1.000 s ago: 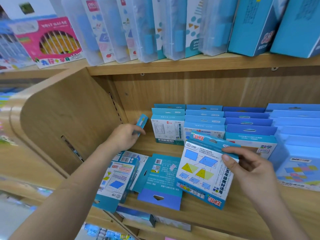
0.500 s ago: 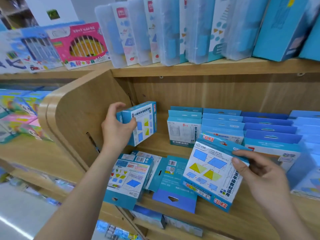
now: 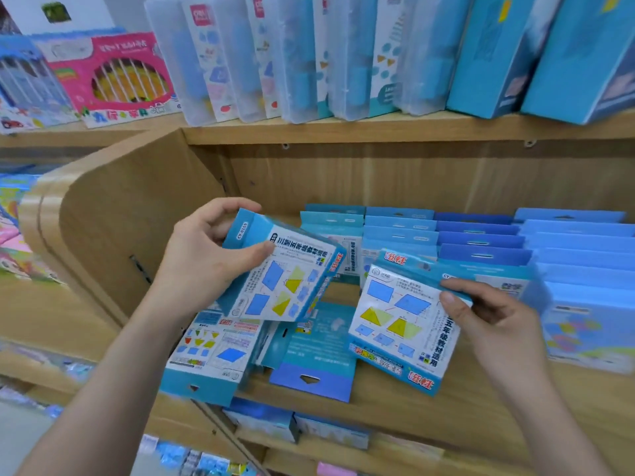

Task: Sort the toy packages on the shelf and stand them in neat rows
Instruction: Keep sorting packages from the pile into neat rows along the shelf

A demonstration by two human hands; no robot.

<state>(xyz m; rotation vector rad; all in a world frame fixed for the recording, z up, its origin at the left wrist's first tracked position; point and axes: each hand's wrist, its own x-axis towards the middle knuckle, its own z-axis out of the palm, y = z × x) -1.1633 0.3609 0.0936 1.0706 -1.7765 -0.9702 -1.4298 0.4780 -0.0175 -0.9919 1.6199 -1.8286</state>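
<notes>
Both hands are apart, each gripping its own toy package over the middle shelf. The left hand curls round the hang-tab end of the tilted package, thumb pressed on its printed face and fingers wrapped over its top edge. This package is lifted clear of the board, with its tab end up and to the left. The right hand pinches the right edge of the second package, which carries the same blue and yellow shapes, thumb on the face and fingers behind. It leans back with its tab end uppermost. Whether its lower edge touches the board I cannot tell.

Beneath the left hand, a face-up package lies flat with its tab end hanging over the front edge of the shelf board. Just beside it, a back-up package also lies flat, tab toward the front.

Behind the hands, packages stand upright in rows running front to back: teal rows, then a dark blue row, then a pale blue row at the far right. A rounded wooden side panel closes the shelf on the left.

On the upper shelf stand clear plastic cases, with a pink box to their left and large blue boxes to their right.
</notes>
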